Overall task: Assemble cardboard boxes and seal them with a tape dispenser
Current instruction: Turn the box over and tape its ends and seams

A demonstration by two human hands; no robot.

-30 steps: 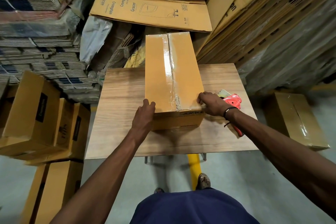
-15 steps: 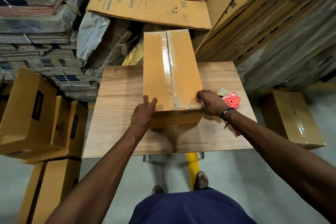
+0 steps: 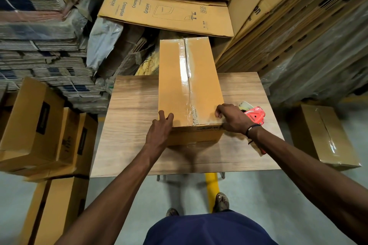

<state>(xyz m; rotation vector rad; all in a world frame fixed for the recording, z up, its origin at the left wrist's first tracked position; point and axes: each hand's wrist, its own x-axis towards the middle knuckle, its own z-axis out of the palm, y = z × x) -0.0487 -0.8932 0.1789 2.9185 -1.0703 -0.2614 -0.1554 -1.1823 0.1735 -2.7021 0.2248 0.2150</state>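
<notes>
Head view: taped box [image 3: 189,89] sits mid-table [image 3: 131,145], far end overhanging the 12 o'clock edge.
Left hand [image 3: 160,131] presses flat on the near-left corner, fingers straight. Right hand [image 3: 231,118] curls over the near-right top edge, gripping it. Tape dispenser [image 3: 255,115] lies at 3 o'clock, just behind that wrist. Risks: tape tail at the near edge looks wrinkled and may lift; a wrist swing could knock the dispenser off.
</notes>
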